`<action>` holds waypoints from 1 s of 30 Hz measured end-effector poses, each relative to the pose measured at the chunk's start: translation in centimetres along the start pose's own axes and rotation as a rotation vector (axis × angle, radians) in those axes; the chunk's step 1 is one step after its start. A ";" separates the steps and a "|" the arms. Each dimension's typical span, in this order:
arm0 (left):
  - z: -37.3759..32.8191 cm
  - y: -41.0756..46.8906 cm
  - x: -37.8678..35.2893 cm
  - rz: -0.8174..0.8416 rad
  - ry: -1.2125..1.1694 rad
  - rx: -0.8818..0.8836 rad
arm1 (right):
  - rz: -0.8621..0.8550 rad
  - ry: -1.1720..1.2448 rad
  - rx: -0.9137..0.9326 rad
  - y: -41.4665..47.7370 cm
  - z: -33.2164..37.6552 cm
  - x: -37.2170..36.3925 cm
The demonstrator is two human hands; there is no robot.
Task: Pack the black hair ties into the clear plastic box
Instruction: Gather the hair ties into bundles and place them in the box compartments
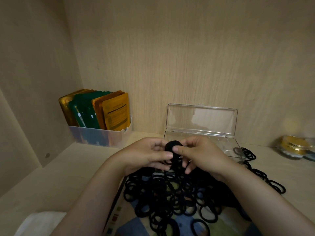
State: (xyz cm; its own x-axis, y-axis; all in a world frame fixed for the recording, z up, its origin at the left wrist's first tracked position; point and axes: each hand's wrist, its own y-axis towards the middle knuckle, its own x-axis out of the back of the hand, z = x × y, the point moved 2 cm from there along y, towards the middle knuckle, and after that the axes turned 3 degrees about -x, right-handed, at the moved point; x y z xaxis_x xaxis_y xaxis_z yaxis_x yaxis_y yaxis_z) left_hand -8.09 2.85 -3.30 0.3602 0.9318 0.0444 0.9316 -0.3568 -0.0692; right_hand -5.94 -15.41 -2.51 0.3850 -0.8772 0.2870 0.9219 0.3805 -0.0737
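Note:
A big pile of black hair ties (179, 196) lies on the shelf in front of me, partly on a printed sheet. Above it, both hands hold a small bunch of black hair ties (173, 146). My left hand (146, 155) pinches the bunch from the left; my right hand (202, 154) pinches it from the right, thumb on its front. The clear plastic box (226, 147) stands just behind my hands with its lid (201, 120) open and leaning against the back wall. More ties (247, 154) lie at the box's right end.
A translucent bin (100, 137) with gold and green sachets stands at the back left. Small gold-lidded jars (293, 148) sit at the far right. A colourful printed sheet (117, 217) lies under the pile. Wooden walls close the back and left.

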 end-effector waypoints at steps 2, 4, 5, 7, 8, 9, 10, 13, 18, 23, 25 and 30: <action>-0.1 -0.1 0.2 -0.062 0.020 0.023 | -0.015 0.058 -0.025 0.0 0.0 0.1; -0.1 0.0 0.6 -0.176 0.054 0.049 | -0.048 0.115 -0.009 0.0 0.2 0.2; -0.1 0.1 0.8 -0.241 0.062 0.055 | -0.081 0.138 0.007 0.0 0.3 0.4; 0.1 0.3 1.4 -0.378 0.079 0.054 | -0.125 0.176 0.037 -0.1 0.7 0.9; 0.1 0.4 1.6 -0.433 0.104 0.047 | -0.111 0.185 0.051 -0.2 0.9 1.1; 0.2 0.5 1.6 -0.465 0.128 0.040 | -0.071 0.184 0.061 -0.2 1.1 1.1; 0.2 0.6 1.5 -0.473 0.137 0.033 | -0.018 0.174 0.063 -0.3 1.3 0.9; 0.0 0.8 0.3 -0.403 0.103 0.012 | 0.059 0.103 0.047 -0.3 1.0 0.0; -0.7 0.3 -0.7 -0.244 0.020 0.000 | 0.001 -0.035 -0.014 0.5 -0.2 0.0; -1.8 -0.6 0.5 -0.222 0.168 0.017 | -0.012 -0.015 -0.008 0.7 -0.5 -0.4; -1.7 -0.8 2.0 -0.299 0.551 0.030 | 0.017 -0.029 0.004 0.5 -0.3 -0.9; 1.3 -0.8 3.5 -0.214 0.933 0.177 | 0.140 -0.118 0.018 0.2 -0.5 -2.6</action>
State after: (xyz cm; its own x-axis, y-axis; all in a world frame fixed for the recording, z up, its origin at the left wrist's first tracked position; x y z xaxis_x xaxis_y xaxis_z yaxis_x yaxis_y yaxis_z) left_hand -7.63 6.48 -4.43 0.1486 0.5213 0.8403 0.9886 -0.0996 -0.1130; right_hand -6.72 -13.20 -3.79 0.5005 -0.7754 0.3850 0.8583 0.5025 -0.1038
